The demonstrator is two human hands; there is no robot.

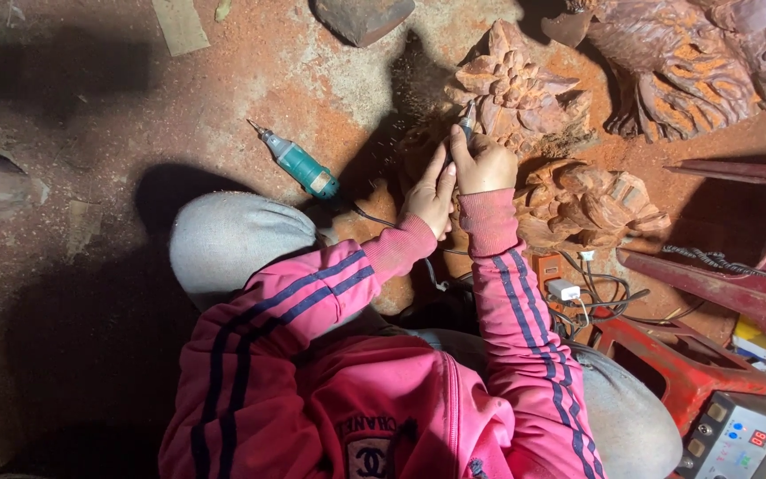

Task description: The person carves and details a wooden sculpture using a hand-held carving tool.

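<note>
A reddish wooden carving (525,98) with leaf and flower shapes lies on the dusty floor in front of me. My right hand (485,164) is closed around a slim rotary carving tool (467,120) whose tip meets the carving's near edge. Against that hand rests my left hand (432,195), fingers together, steadying the tool. Both arms wear pink sleeves with dark stripes. A lower part of the carving (587,208) sits right of my hands.
A teal handheld grinder (299,164) lies on the floor to the left. Another large carving (684,66) fills the upper right. Red plastic stools (738,266), a tangle of cables (596,297) and a grey control box (742,439) crowd the right. Sawdust covers the ground.
</note>
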